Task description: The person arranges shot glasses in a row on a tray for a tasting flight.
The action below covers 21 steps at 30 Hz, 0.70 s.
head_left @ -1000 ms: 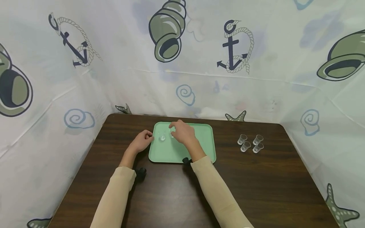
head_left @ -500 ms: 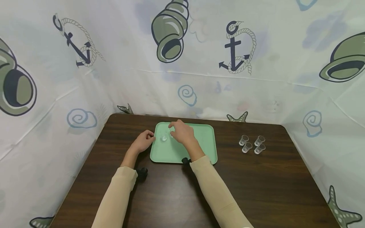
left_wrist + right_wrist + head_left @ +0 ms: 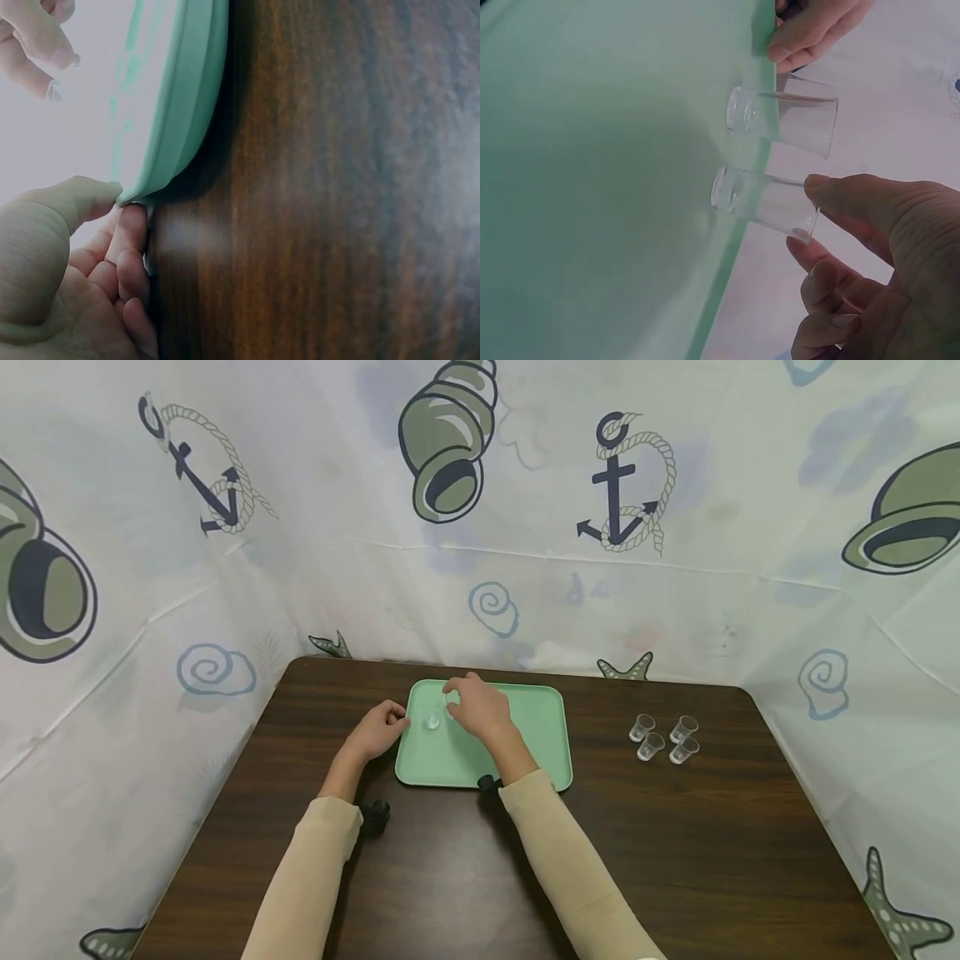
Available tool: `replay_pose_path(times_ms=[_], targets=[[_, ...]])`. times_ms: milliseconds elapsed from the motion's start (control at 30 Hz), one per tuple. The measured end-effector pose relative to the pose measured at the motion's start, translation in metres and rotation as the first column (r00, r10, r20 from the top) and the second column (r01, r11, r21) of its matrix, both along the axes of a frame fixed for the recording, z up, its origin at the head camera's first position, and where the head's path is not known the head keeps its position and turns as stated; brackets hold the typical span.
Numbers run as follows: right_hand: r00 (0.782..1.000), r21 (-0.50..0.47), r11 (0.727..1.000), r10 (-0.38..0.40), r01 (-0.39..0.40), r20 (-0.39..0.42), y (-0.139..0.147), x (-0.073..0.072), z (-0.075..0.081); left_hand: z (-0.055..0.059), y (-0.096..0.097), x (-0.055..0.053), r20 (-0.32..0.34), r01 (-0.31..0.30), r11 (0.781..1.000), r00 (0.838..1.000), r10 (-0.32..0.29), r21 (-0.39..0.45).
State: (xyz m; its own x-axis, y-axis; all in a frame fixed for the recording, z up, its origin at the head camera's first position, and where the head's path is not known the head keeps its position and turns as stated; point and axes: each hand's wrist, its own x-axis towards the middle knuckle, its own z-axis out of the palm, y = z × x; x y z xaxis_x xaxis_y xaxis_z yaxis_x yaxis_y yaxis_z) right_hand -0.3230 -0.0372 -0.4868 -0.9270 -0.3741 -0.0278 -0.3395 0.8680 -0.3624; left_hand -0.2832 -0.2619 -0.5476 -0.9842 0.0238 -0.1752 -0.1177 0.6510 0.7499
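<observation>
In the head view a light green tray (image 3: 525, 739) lies on the dark wooden table. My left hand (image 3: 377, 732) pinches the tray's left edge between thumb and fingers, as the left wrist view shows at the tray rim (image 3: 184, 97). My right hand (image 3: 480, 707) reaches over the tray from the right. In the right wrist view its thumb and a finger pinch the rim of a small clear shot glass (image 3: 765, 202), whose thick base is at the tray surface. A second shot glass (image 3: 780, 116) stands upright beside it, with a narrow gap between the two.
Several more clear shot glasses (image 3: 651, 745) stand in a cluster on the table (image 3: 705, 835) to the right of the tray. A white cloth with sea prints (image 3: 540, 602) hangs around the table's back and sides. Black wrist cameras (image 3: 375, 817) sit under both wrists.
The head view has shifted slightly. Both hands keep their places at the tray and the glass.
</observation>
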Motion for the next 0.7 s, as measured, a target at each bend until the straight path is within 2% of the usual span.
replay_pose_path(times_ms=[267, 467, 700], targets=[[1.0, -0.015, 1.0, -0.013, 0.013, 0.005, 0.0, 0.001, -0.001, -0.003, 0.0, -0.003, 0.002, -0.002, 1.0, 1.0, 0.002, 0.002], [0.998, -0.015, 0.999, -0.044, 0.045, 0.039, 0.005, 0.0, -0.003, -0.002, 0.0, -0.004, 0.006, 0.025, 1.0, 1.0, -0.025, 0.013], [0.993, -0.032, 0.997, -0.074, 0.077, 0.087, 0.019, 0.005, -0.006, 0.0, -0.004, -0.001, 0.012, 0.056, 0.998, 0.998, -0.057, 0.015]])
